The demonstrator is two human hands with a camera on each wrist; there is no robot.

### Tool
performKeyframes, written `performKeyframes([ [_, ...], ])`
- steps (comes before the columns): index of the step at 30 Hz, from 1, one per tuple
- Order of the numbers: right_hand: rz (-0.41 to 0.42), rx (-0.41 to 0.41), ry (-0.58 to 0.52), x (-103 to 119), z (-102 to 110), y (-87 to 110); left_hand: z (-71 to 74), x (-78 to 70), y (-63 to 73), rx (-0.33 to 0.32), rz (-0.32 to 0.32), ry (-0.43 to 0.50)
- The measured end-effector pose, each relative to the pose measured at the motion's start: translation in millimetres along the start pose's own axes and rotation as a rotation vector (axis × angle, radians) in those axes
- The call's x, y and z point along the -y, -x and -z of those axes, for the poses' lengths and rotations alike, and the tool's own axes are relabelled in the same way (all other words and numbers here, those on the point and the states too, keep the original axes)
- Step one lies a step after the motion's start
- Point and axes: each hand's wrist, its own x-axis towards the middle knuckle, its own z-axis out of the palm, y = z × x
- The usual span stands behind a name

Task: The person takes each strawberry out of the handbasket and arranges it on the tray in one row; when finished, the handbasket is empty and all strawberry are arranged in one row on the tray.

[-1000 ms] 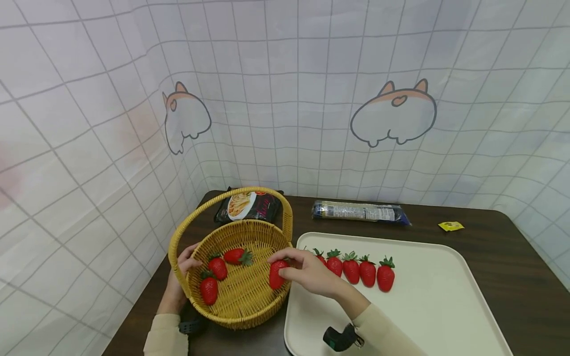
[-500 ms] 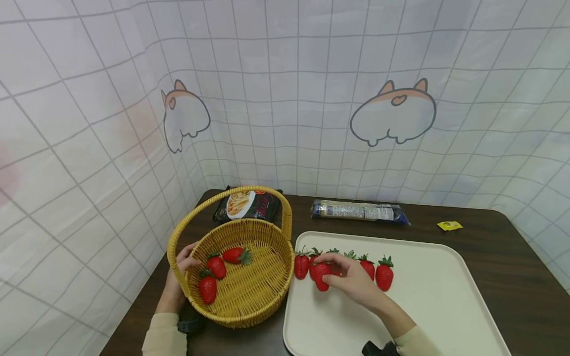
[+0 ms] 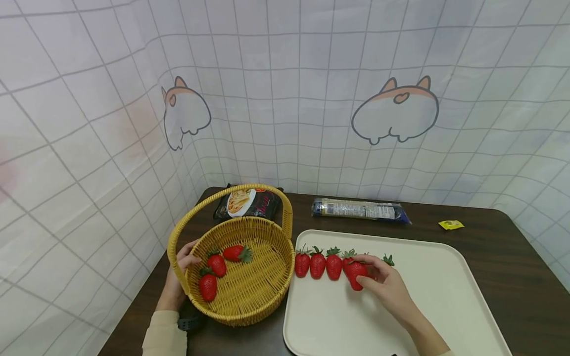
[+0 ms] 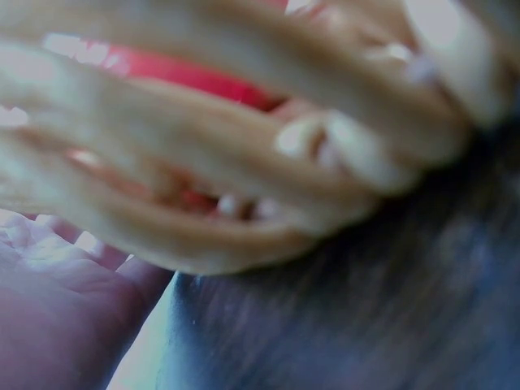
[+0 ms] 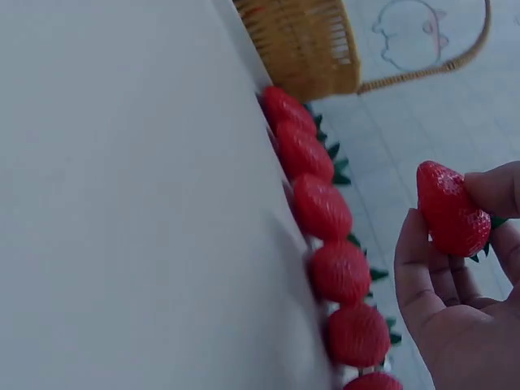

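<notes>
My right hand (image 3: 388,289) pinches a red strawberry (image 3: 355,275) between thumb and fingers, over the row on the white tray (image 3: 427,282). In the right wrist view that strawberry (image 5: 452,213) is raised beside the row, its green leaves toward the palm. Several strawberries (image 3: 317,266) stand side by side along the tray's far left part; the hand hides some. My left hand (image 3: 178,272) grips the left rim of the yellow wicker basket (image 3: 262,232), fingers over the edge. Three strawberries (image 3: 216,265) lie inside, at its left. The left wrist view shows blurred basket weave (image 4: 203,146) close up.
The basket's tall arched handle (image 3: 222,192) rises over it. Behind it lies a black food packet (image 3: 249,203). A long clear-and-blue packet (image 3: 356,209) and a small yellow sachet (image 3: 451,225) lie along the dark table's back. A patterned white curtain (image 3: 303,99) hangs behind.
My right hand has moved right with the strawberry, from over the basket's right side to over the row on the tray. The left hand stays at the basket's rim.
</notes>
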Motion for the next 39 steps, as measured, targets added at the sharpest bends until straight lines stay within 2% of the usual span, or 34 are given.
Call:
performKeyframes([
  [8, -0.007, -0.202, -0.003, -10.6, 26.9, 8.9, 1.7, 2.7, -3.3, -0.004, 0.000, -0.011],
  [16, -0.019, -0.345, -0.105, -15.4, 48.6, 14.2, 1.8, 4.8, -5.3, -0.005, 0.006, 0.014],
  [27, -0.132, -0.532, 0.098, -22.2, 69.0, 12.9, 1.3, 3.6, -4.0, -0.016, 0.014, 0.012],
  [31, -0.146, -0.598, 0.133, -23.9, 74.6, 12.9, 0.9, 2.1, -2.8, -0.015, 0.014, 0.012],
  [35, -0.175, -0.596, 0.178, -27.8, 78.8, 13.3, 0.1, -0.8, -1.2, -0.013, 0.018, 0.010],
  [39, -0.254, -0.515, 0.248, -33.2, 81.9, 14.6, -1.5, -2.7, 0.0, -0.015, 0.021, 0.005],
])
